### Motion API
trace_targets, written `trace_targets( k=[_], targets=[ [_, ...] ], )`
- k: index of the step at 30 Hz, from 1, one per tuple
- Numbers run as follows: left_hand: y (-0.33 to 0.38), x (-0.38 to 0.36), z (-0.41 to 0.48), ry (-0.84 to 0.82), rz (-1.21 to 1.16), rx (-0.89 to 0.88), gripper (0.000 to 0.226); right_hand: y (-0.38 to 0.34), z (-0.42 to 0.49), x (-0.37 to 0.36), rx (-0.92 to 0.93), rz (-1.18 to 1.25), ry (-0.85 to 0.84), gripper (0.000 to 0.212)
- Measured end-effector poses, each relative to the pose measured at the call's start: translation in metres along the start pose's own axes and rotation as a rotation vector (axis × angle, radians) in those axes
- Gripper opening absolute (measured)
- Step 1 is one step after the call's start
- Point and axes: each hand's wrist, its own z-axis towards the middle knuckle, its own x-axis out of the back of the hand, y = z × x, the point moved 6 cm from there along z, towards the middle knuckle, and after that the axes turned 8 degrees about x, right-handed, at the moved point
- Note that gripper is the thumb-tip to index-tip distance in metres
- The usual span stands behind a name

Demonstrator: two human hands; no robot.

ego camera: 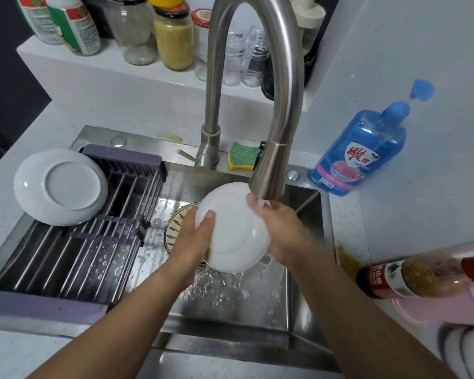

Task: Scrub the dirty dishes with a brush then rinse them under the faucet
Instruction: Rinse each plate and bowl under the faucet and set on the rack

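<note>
A white plate point(230, 231) is tilted over the steel sink point(307, 242), its underside towards me. My left hand point(195, 236) grips its left rim, thumb on the back. My right hand point(279, 228) holds the right rim, its fingers up at the top edge under the faucet head point(268, 173). Water runs from the faucet over those fingers and the plate and splashes onto the sink floor. A clear patterned glass dish point(173, 228) lies in the sink behind my left hand, mostly hidden. No brush is in view.
A second white plate point(60, 187) rests upside down on the purple roll-up rack point(93, 242) over the sink's left half. A green and yellow sponge point(242, 155) lies behind the faucet. Blue dish soap point(361, 149) stands right; a sauce bottle point(422, 277) lies nearer.
</note>
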Motion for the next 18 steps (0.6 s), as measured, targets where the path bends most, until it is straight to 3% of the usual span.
trace_targets(
  k=[3, 6, 11, 16, 18],
  targets=[
    [0.019, -0.028, 0.000, 0.050, 0.356, -0.242, 0.067, -0.008, -0.013, -0.010, 0.204, -0.158, -0.012, 0.011],
    [0.034, -0.049, 0.006, 0.049, 0.444, -0.306, 0.055, -0.017, -0.021, -0.010, 0.321, -0.235, -0.024, 0.011],
    [0.047, -0.056, 0.018, -0.069, 0.161, -0.111, 0.061, -0.029, -0.029, 0.003, 0.401, -0.253, -0.048, 0.005],
    [0.009, -0.034, 0.017, 0.102, -0.123, 0.230, 0.058, -0.016, -0.027, 0.022, 0.264, -0.036, 0.111, 0.013],
    [-0.008, -0.035, 0.010, 0.033, -0.270, 0.269, 0.058, -0.007, -0.025, 0.029, 0.192, 0.054, 0.175, 0.017]
  ],
)
